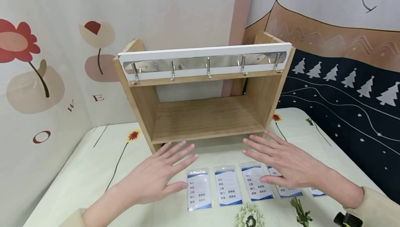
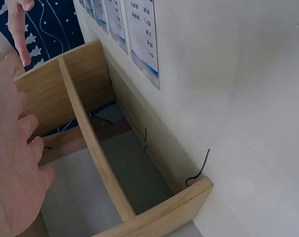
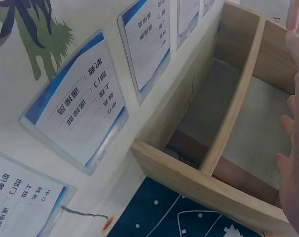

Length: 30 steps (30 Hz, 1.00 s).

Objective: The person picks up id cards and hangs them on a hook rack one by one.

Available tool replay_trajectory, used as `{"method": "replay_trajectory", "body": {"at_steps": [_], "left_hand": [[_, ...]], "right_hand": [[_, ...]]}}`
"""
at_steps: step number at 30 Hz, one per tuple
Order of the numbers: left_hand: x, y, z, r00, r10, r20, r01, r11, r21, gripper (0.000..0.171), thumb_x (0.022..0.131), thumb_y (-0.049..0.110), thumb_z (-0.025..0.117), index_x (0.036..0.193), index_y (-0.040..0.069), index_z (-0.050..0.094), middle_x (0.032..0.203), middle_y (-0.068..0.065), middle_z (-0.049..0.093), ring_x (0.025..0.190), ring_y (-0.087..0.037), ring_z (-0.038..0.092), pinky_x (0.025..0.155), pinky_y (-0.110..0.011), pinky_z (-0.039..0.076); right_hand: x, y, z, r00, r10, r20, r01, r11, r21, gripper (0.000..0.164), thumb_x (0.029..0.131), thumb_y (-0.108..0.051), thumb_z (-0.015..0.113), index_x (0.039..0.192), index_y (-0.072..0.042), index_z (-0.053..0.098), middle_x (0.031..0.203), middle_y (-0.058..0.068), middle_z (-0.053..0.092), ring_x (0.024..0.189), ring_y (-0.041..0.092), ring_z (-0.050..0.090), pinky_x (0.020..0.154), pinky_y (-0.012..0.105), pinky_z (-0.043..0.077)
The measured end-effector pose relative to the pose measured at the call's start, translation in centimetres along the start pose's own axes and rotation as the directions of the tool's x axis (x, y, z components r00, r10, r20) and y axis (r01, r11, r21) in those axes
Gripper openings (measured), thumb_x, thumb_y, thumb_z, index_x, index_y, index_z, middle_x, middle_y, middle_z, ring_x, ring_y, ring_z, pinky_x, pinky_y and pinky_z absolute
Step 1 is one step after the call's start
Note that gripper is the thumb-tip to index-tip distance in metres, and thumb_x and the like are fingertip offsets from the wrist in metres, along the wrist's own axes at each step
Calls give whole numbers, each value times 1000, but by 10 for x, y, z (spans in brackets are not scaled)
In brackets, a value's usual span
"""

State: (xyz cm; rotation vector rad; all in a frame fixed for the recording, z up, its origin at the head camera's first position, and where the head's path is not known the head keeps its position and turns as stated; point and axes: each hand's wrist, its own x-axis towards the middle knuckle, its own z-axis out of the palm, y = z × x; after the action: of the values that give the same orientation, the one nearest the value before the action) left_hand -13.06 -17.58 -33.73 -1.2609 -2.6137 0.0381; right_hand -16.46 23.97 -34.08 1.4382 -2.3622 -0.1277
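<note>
My left hand (image 1: 156, 176) hovers palm down with its fingers spread, just left of a row of several clear-sleeved name badges (image 1: 228, 186). Over the right end of that row, my right hand (image 1: 287, 159) is held the same way and partly covers the badges there. Neither hand holds anything. Behind both hands stands a wooden shelf (image 1: 206, 117), with a white hook rail (image 1: 204, 64) across its upper front. Several metal hooks (image 1: 208, 68) on the rail hang bare. In the right wrist view, badges (image 3: 83, 101) lie flat beside the shelf.
A pale, flower-printed cloth (image 1: 125, 192) covers the table. Printed curtains (image 1: 187, 11) hang behind and to the left, and a dark tree-patterned cloth (image 1: 343, 102) hangs at the right. A dark object (image 1: 347, 219) shows near my right sleeve.
</note>
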Motion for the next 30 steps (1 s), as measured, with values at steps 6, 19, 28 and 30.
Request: {"method": "replay_trajectory", "body": {"at_steps": [6, 19, 28, 30], "left_hand": [[-7, -3, 0, 1000, -10, -28, 10, 1000, 0, 68, 105, 56, 47, 163, 23, 32, 169, -3, 24, 155, -27, 19, 122, -53, 23], [-28, -9, 5, 992, -102, -80, 99, 994, -40, 66, 106, 50, 51, 162, 21, 34, 169, -2, 24, 154, -28, 23, 125, -36, 11], [-46, -16, 16, 975, -181, -128, 170, 981, -88, 67, 105, 41, 58, 162, 18, 33, 169, -2, 24, 153, -30, 26, 124, -27, 2], [-51, -18, 19, 969, -201, -144, 187, 977, -103, 66, 104, 38, 59, 162, 17, 34, 169, -2, 25, 152, -31, 27, 124, -26, 3]], "right_hand": [[0, -2, 2, 1000, 4, 3, -4, 1000, 11, 77, 101, -59, 53, 163, -21, 30, 168, 7, 27, 153, 27, 24, 126, 39, 0], [3, -7, 11, 1000, 22, -2, -22, 999, 33, 74, 102, -57, 53, 163, -19, 31, 167, 5, 30, 150, 25, 32, 125, 33, 2], [6, -13, 17, 998, 61, 28, -63, 995, 76, 80, 96, -47, 69, 161, -16, 35, 166, 5, 33, 146, 25, 40, 125, 31, 5], [7, -14, 18, 995, 86, 51, -91, 991, 99, 81, 96, -48, 69, 161, -16, 34, 166, 5, 33, 146, 26, 40, 125, 37, 18]]}}
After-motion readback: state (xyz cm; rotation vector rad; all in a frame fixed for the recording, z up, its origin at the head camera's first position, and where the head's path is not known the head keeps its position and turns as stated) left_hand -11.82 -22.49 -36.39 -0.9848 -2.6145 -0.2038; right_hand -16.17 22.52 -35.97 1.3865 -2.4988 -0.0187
